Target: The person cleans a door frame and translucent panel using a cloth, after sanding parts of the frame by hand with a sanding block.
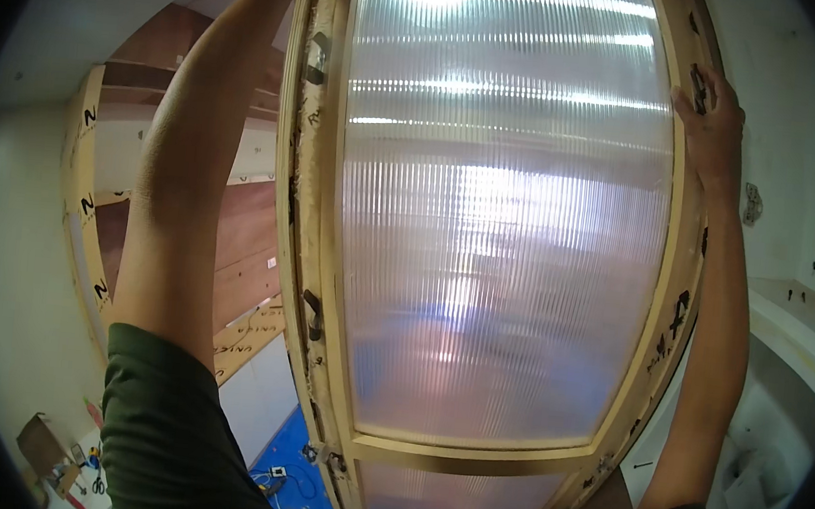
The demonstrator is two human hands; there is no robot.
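A tall door panel (352, 279) stands upright in front of me, its pale yellow frame set with a ribbed translucent pane (501, 234) that throws back bright light. Dark marks and bits of tape dot the frame's sides. My right hand (714, 126) grips the right side of the frame in its upper part, the thumb toward the pane and the fingers curled on the frame. On the left my raised arm runs up along the frame's left edge to the top of the picture. My left hand lies beyond that edge, so its grip is hidden.
Behind the panel at left is a wooden cabinet (249, 241) with reddish-brown boards. Blue sheeting (292, 448) with a cable on it covers the floor. Scissors (98, 486) and an open cardboard box (44, 446) lie at lower left. A white shelf (800, 308) juts out at right.
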